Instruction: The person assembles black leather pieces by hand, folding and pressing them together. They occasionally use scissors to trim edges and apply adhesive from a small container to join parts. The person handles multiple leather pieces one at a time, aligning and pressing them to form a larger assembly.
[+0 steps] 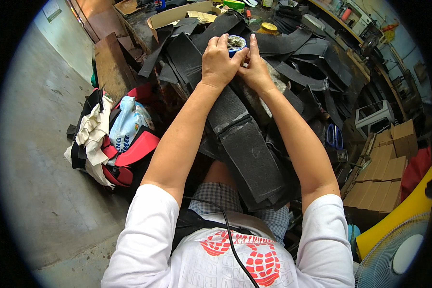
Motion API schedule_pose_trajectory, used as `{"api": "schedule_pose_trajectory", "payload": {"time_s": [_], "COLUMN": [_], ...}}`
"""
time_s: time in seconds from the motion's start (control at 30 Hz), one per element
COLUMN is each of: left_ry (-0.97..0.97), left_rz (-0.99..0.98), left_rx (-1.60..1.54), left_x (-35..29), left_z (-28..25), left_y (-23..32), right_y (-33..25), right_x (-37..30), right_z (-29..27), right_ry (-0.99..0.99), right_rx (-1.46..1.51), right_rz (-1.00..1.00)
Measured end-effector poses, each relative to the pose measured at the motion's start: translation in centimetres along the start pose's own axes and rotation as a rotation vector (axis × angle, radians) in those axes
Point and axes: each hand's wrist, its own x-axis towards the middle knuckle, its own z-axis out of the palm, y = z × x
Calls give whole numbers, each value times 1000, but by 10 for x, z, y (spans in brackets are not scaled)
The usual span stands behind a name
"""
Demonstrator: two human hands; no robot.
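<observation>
Blue container [233, 52] — between left hand [219, 61], right hand [256, 71].

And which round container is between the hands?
The open blue container, flanked by the left hand and right hand; the yellow-topped jar stands apart, untouched.

Place: from my end I read this as a cluttered workshop.
Worktable [135, 20]: I see black strips [249, 163] heaped and overlapping across it, with a yellow-lidded jar [268, 28] among the clutter.
Floor [43, 134]: bare and grey, a pile of red, black and cream scraps [93, 129] beside the worktable.
Right side: I make out stacked cardboard boxes [377, 180] and a fan [408, 254].
</observation>
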Motion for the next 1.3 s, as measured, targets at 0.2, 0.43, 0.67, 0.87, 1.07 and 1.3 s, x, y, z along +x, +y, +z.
{"api": "schedule_pose_trajectory", "payload": {"time_s": [0.2, 0.43, 0.67, 0.87, 1.07, 1.3], "left_ry": [115, 26, -45, -54, -216, -100], "left_rz": [-224, -309, -297, -223, 64, 225], "left_rx": [-247, -401, -434, -435, -163, 382], "left_x": [17, 13, 12, 9, 5, -3], "left_z": [0, -4, -8, -10, -4, -6], "left_y": [-2, -8, -12, -10, -5, 3], "right_y": [6, -40, -66, -73, -82, -109], "right_x": [-9, 6, 18, 8, -42, -123], "right_z": [-8, -46, -40, -70, -107, -177], "right_ry": [-42, -51, -298, -70, -154, -53], "right_rx": [76, -804, -1044, -957, -1005, -572], "right_rz": [-16, -350, -304, -378, -383, -331]}}
